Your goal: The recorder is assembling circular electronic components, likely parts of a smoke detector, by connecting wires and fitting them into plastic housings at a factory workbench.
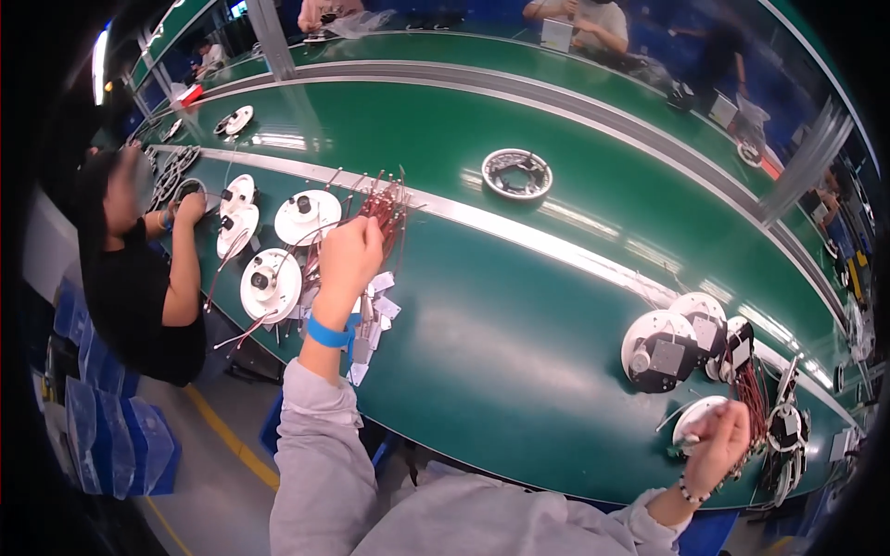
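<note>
My left hand (349,258), with a blue strap (331,334) on its wrist, is closed at a bundle of thin red and dark wires (387,206), its fingertips pinching in among them. Just left of it lie round white discs with black centre parts, one (308,219) behind and one (271,284) nearer me. Small white tags or plates (378,313) lie beside that wrist. Far to the right, my right hand (721,447) has its fingers curled together in front of a white disc (697,419), which it partly hides. What those fingers hold does not show clearly.
More white discs with grey plates (660,352) and another wire bundle (751,394) lie at the right. A white ring-shaped unit (516,174) sits on the green belt beyond the table. A co-worker (139,278) works at the left; other people sit across the line.
</note>
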Demonstrator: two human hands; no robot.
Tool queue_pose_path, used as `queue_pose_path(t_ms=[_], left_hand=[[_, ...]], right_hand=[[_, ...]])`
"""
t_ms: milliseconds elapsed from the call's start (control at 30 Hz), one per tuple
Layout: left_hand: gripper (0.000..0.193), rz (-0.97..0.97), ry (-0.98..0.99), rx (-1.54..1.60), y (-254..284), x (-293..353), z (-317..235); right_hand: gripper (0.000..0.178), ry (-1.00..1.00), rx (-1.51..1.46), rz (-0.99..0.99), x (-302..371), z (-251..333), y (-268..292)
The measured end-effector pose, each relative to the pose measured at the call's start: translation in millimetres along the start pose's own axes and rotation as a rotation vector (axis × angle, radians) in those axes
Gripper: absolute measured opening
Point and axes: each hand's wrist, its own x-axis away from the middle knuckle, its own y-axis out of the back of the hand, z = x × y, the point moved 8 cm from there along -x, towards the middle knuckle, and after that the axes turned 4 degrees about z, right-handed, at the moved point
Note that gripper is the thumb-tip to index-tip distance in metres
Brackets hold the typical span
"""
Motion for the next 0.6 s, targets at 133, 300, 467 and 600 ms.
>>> queue_pose_path(t_ms=[133,300,467,600], left_hand=[[0.027,0.1,0.0,-0.066,-26,-4,12],[0.032,0.23,-0.068,-0.366,-82,15,37],[0.017,0.402,-0.053,-0.417,-102,12,42],[0.01,0.355,-0.146,-0.091,-79,30,-33]], right_hand=[[0.018,-0.035,-0.172,0.114,2,-5,-45],[0.019,-0.062,-0.276,0.17,17,-12,-66],[0.017,-0.41,-0.756,0.17,40,-50,-99],[0.019,-0.583,-0.901,0.222,54,-72,-123]])
